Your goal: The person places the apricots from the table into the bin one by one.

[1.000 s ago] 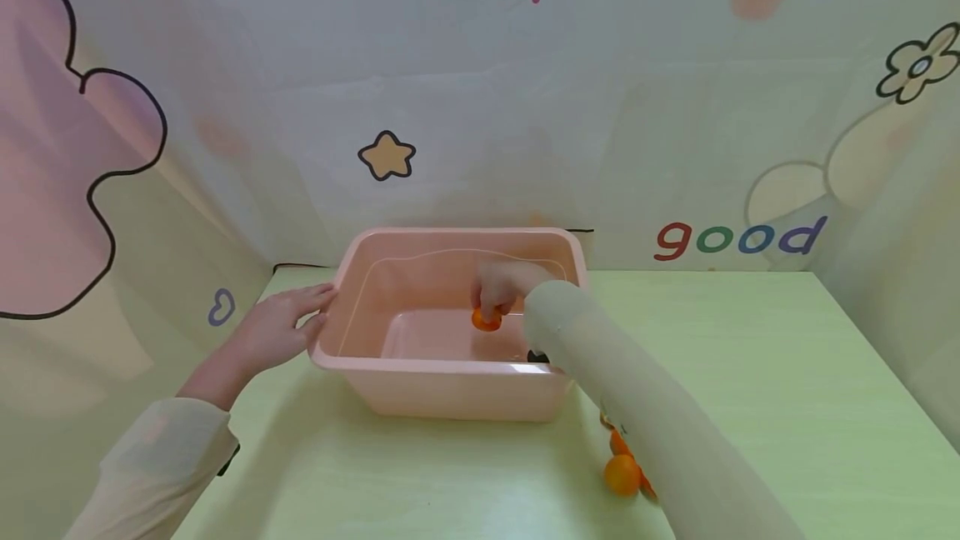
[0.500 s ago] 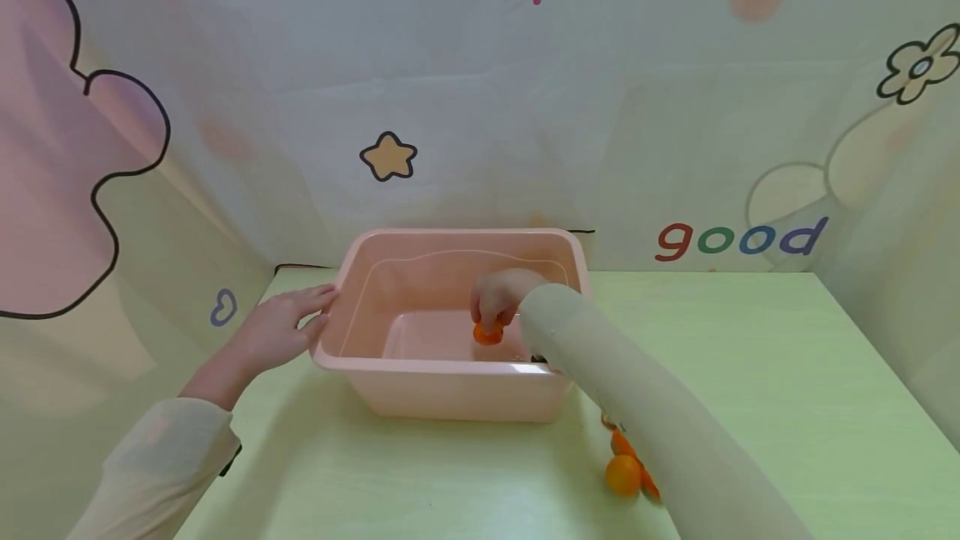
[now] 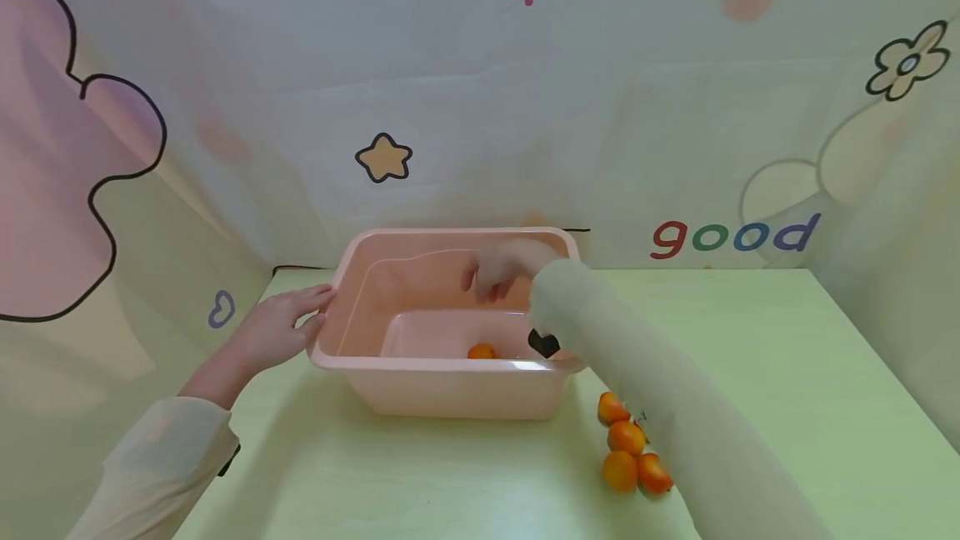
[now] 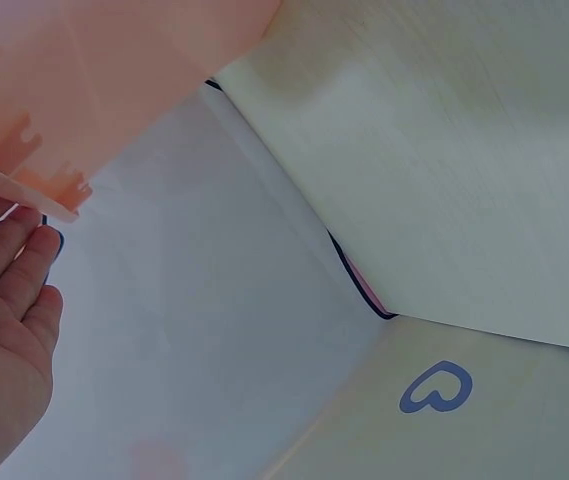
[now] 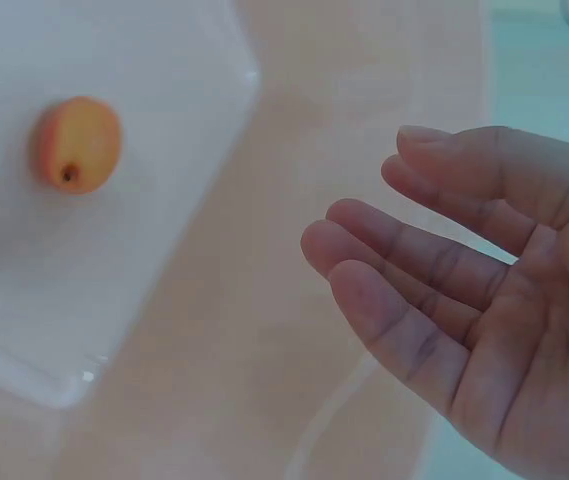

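Observation:
A pink plastic basin point(image 3: 442, 390) stands on the light green table. My left hand point(image 3: 277, 330) rests its fairly straight fingers against the basin's left rim; in the left wrist view the fingertips touch just under that rim point(image 4: 24, 195). Over the inside of the basin, my right hand point(image 3: 506, 269) holds nothing, its fingers loosely bent and apart. Below it a small orange fruit point(image 3: 482, 352) lies on the basin floor, partly hidden by the front wall. The right wrist view shows this fruit point(image 5: 82, 145) as orange-yellow with a dark stem spot, well away from the fingers.
Several orange fruits point(image 3: 626, 438) lie together on the table right of the basin, beside the right sleeve point(image 3: 675, 407). Behind the table point(image 3: 720, 332) hangs a printed cloth point(image 3: 465, 107).
My right hand has let go of the orange fruit, now on the basin floor, and has risen away from it. More of the fruits by the sleeve show. The left hand stays put.

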Demonstrator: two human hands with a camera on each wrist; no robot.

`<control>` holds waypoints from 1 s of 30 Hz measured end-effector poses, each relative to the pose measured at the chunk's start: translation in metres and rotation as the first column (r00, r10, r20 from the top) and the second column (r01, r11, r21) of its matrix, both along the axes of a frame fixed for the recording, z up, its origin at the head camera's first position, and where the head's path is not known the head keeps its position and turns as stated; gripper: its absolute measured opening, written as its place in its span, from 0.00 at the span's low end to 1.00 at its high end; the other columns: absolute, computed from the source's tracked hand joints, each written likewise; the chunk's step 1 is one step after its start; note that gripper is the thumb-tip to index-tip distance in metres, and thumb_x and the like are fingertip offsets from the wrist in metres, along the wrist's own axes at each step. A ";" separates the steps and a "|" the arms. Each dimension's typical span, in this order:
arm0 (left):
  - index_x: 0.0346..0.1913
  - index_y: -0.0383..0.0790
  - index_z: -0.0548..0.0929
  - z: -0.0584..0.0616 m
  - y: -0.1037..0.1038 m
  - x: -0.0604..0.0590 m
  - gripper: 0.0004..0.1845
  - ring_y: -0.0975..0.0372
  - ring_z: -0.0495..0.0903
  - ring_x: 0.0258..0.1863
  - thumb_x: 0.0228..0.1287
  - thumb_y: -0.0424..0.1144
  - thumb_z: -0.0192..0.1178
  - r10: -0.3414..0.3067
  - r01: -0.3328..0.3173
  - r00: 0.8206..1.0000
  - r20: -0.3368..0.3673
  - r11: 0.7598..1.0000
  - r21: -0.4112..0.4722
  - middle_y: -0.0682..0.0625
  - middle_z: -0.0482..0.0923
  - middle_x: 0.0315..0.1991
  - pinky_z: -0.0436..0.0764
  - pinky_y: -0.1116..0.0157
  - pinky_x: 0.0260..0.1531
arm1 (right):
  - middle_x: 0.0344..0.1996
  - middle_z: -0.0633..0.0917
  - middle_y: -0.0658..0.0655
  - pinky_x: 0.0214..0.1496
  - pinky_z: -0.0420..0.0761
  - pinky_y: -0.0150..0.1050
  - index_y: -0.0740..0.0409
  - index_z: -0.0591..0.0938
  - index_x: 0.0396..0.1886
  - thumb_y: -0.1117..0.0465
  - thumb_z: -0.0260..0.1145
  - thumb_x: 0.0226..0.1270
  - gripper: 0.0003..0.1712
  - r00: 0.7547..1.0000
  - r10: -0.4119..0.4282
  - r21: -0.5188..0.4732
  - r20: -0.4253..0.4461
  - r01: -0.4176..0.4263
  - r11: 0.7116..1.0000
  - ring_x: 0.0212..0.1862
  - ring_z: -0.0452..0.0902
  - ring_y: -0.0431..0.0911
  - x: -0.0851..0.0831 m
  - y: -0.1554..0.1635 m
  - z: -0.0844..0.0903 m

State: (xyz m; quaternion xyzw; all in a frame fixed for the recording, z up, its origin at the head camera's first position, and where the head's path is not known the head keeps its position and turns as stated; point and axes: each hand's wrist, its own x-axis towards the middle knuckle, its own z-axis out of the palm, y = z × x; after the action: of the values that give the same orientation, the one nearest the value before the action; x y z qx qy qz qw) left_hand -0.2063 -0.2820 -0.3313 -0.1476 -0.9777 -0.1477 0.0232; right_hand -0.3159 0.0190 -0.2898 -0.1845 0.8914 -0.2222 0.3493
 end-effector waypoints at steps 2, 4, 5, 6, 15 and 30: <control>0.62 0.38 0.64 0.000 0.000 0.000 0.25 0.41 0.62 0.59 0.62 0.39 0.50 0.000 0.000 1.000 0.000 1.000 0.004 0.40 0.63 0.62 0.62 0.40 0.53 | 0.39 0.79 0.52 0.42 0.77 0.37 0.45 0.76 0.44 0.64 0.60 0.55 0.16 0.999 0.037 -0.006 -0.029 -0.037 0.999 0.40 0.74 0.48 0.001 0.003 0.005; 0.62 0.37 0.64 -0.001 -0.001 0.001 0.25 0.41 0.62 0.59 0.62 0.39 0.50 -0.004 0.004 1.000 -0.004 1.000 0.005 0.39 0.63 0.62 0.63 0.40 0.53 | 0.38 0.79 0.52 0.42 0.77 0.37 0.46 0.76 0.46 0.64 0.60 0.55 0.17 0.995 0.064 -0.013 -0.072 -0.065 0.998 0.37 0.74 0.47 0.003 0.007 0.011; 0.62 0.37 0.64 -0.001 -0.001 0.001 0.25 0.41 0.62 0.59 0.62 0.39 0.50 -0.005 0.005 1.000 -0.006 1.000 0.006 0.40 0.63 0.62 0.63 0.41 0.53 | 0.38 0.78 0.51 0.42 0.77 0.37 0.46 0.76 0.46 0.63 0.60 0.55 0.18 0.994 0.062 -0.017 -0.088 -0.063 0.998 0.37 0.74 0.46 0.004 0.009 0.015; 0.62 0.37 0.64 -0.001 -0.001 0.001 0.25 0.41 0.62 0.59 0.62 0.39 0.50 -0.007 0.007 1.000 -0.009 1.000 0.008 0.39 0.63 0.62 0.63 0.41 0.53 | 0.38 0.78 0.51 0.43 0.77 0.37 0.47 0.76 0.47 0.63 0.60 0.55 0.18 0.992 0.069 -0.020 -0.108 -0.072 0.997 0.37 0.75 0.46 0.005 0.013 0.019; 0.62 0.36 0.65 -0.002 0.000 0.002 0.24 0.41 0.63 0.58 0.63 0.40 0.50 -0.016 0.016 1.000 -0.017 1.000 0.009 0.39 0.64 0.62 0.64 0.41 0.52 | 0.47 0.76 0.57 0.46 0.76 0.40 0.57 0.72 0.52 0.63 0.56 0.57 0.21 0.979 0.060 -0.198 -0.192 -0.098 0.975 0.45 0.74 0.47 0.006 0.063 0.036; 0.61 0.36 0.65 0.001 0.003 0.003 0.24 0.40 0.62 0.58 0.62 0.38 0.49 -0.014 0.014 1.000 -0.013 1.000 0.000 0.38 0.63 0.62 0.63 0.41 0.53 | 0.43 0.77 0.61 0.43 0.79 0.39 0.59 0.69 0.52 0.53 0.60 0.58 0.24 0.963 -0.153 -0.312 -0.223 0.078 0.947 0.41 0.75 0.49 0.015 0.175 -0.003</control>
State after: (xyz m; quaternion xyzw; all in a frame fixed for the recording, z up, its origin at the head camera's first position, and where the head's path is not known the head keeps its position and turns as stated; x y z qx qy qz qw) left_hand -0.2036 -0.2789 -0.3303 -0.1555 -0.9764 -0.1470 0.0283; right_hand -0.3005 0.1943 -0.2926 -0.2086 0.8928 -0.3507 0.1911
